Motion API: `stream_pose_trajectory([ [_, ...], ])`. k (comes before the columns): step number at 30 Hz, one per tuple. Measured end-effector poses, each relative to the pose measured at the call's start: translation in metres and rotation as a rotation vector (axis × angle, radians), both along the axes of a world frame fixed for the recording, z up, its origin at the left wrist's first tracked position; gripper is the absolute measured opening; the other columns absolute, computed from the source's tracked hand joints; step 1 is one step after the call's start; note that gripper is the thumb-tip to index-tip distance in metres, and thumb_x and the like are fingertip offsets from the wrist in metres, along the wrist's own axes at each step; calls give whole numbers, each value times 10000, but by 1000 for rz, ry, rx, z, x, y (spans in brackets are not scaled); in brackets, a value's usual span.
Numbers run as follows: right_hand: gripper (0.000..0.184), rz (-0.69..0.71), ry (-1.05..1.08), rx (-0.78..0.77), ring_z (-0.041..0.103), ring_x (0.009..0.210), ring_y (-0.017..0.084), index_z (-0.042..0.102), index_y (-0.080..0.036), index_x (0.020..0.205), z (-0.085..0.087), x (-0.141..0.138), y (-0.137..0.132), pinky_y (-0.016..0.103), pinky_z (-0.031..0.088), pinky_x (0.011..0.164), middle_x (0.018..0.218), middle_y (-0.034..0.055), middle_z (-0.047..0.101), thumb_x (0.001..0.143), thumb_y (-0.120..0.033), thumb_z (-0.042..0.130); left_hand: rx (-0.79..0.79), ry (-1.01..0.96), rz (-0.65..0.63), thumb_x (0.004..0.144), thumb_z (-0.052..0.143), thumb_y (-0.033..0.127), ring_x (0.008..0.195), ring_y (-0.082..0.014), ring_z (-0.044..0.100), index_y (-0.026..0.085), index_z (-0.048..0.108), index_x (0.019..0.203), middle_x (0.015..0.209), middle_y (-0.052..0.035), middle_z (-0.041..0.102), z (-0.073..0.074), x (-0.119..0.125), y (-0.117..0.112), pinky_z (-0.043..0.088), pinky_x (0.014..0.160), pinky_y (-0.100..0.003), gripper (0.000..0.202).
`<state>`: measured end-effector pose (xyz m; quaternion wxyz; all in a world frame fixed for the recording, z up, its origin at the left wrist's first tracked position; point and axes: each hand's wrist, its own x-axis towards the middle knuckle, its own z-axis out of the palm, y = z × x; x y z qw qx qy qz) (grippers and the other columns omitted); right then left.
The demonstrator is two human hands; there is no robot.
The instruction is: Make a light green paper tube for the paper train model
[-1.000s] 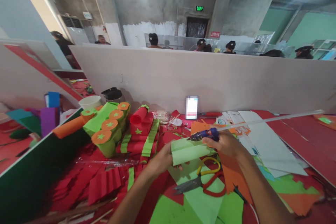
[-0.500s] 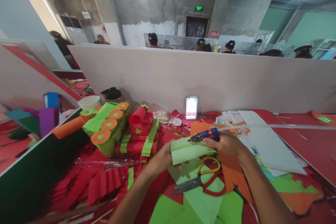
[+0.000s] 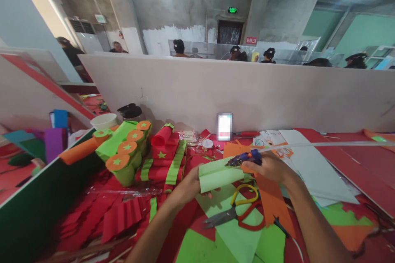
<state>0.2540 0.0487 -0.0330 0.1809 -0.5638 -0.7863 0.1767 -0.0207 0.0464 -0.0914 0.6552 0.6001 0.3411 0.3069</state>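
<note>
My left hand point(image 3: 194, 183) holds a light green sheet point(image 3: 219, 175), partly rolled, by its left end; some of the fingers are hidden beneath it. In my right hand point(image 3: 271, 167) is a dark blue glue gun point(image 3: 245, 158), its nozzle pointing left at the sheet's upper side. A clear glue stick point(image 3: 321, 144) runs out from the gun's rear to the right. Below the hands, scissors point(image 3: 226, 216) with one yellow and one red handle rest on green sheets point(image 3: 247, 234). An orange strip point(image 3: 274, 201) lies under my right wrist.
To the left stand green rolls with orange star-marked ends point(image 3: 123, 164) and a red rolled model point(image 3: 165, 152). Folded red pieces point(image 3: 123, 215) lie nearer me. A phone point(image 3: 224, 126) leans on the pale partition point(image 3: 185, 90). White sheets point(image 3: 317, 164) lie to the right.
The glue gun has moved slightly right along the light green sheet. My left hand and the sheet have shifted a little left. The scissors stay where they were.
</note>
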Motion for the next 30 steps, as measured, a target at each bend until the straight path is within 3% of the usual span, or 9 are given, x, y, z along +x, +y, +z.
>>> stream_pose_trajectory([
  [4,391,-88,20,35,609,684,221,701,-221,762,2,9,-1,299,432,629,711,21,687,869,-546,512,-10,4,10,736,564,118,529,-115,620,126,669,1051,756,-47,730,-2,-1,1,400,490,-184,333],
  [9,367,-77,49,37,614,746,224,698,-205,796,1,18,-1,297,447,673,774,24,703,866,-519,521,-15,18,5,728,589,126,529,-120,623,129,647,1111,788,-54,736,-5,-1,2,410,490,-188,387],
  [14,377,-101,49,46,617,680,218,714,-215,780,1,8,-1,296,435,636,717,23,700,858,-534,529,0,-2,-11,757,582,148,537,-117,620,132,662,1088,809,-66,738,-6,-1,2,414,494,-189,340],
  [20,382,-13,16,27,623,713,229,697,-237,748,-1,2,2,309,441,663,729,25,700,868,-546,507,-19,11,-7,756,614,164,526,-120,616,138,683,1033,742,-50,732,-2,0,1,400,477,-186,287],
  [26,366,-132,-8,68,624,651,222,699,-230,736,0,8,1,300,431,614,673,19,689,856,-531,530,-16,-1,1,764,650,210,514,-126,612,136,681,1048,701,-44,723,-2,-1,2,391,472,-193,295],
  [30,334,-101,-11,64,631,688,226,713,-237,778,1,6,0,306,437,635,732,25,709,862,-505,531,-12,1,6,756,642,189,519,-123,616,130,675,1054,734,-50,730,0,-1,1,392,477,-191,306],
])
